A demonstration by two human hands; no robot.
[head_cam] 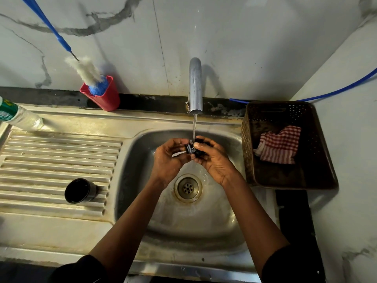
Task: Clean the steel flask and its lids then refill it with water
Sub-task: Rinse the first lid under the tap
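While rinsing, hands (169, 158) (214, 160) grip lid (192, 149) (black).

Black stopper (191, 149) under tap stream; cup lid (80, 190) on drainboard

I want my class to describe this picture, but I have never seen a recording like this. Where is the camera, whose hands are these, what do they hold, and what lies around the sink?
There is no machine here. A person wears one camera on the head, so you look down along their own arms. The left hand and right hand together hold a small black lid under water running from the tap, above the steel sink. On the ribbed drainboard to the left sits a black cup-shaped lid. Behind it, a red holder keeps a bottle brush, and a plastic bottle shows at the far left edge. To the right, a brown basket holds a red checked cloth. The flask itself is out of view.
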